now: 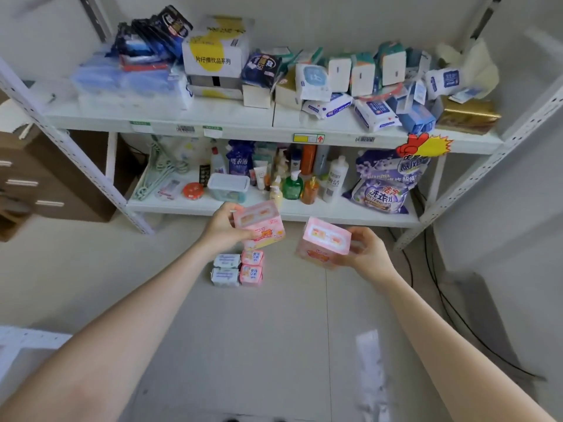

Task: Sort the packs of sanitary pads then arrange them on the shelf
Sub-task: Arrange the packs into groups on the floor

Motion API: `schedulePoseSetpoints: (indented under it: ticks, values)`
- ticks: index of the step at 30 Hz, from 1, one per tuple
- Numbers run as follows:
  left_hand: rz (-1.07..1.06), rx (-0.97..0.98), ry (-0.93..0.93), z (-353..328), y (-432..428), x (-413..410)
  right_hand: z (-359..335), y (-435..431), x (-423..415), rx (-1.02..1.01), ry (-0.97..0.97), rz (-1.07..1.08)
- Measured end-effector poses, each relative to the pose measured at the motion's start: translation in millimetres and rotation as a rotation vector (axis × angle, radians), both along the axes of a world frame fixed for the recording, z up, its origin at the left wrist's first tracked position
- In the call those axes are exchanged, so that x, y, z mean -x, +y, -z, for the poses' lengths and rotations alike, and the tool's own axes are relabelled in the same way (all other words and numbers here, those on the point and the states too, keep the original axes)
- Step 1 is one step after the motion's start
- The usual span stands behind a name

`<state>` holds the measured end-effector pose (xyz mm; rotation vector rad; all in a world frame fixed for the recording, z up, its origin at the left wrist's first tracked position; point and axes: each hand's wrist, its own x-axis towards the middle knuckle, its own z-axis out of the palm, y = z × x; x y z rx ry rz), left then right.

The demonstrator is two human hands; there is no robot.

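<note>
Each of the hands — left, right — grips one pink pack above the floor group, likely matched by kind before going on the shelf.

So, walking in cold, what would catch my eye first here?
A pink pack gripped in the left hand and a second pink pack in the right hand, both held up in front of the white shelf. Beneath them on the floor lie four small packs in a tight block, two pale and two pink. Behind, the shelf's upper tier is heaped with jumbled packets.
</note>
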<state>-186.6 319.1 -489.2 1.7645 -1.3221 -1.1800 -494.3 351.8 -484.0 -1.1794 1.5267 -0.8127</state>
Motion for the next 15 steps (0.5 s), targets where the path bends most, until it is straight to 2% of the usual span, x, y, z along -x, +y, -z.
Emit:
schedulePoseSetpoints:
  ticks: [8,15]
  values:
    - [0.019,-0.077,-0.026,88.1,-27.9,0.8,95.8,8.4,10.5,-0.136,-0.037,0.014]
    - [0.121,-0.153,-0.059,173.3,-92.6,-4.7,175.6,-25.3,-9.0,-0.208,-0.069,0.038]
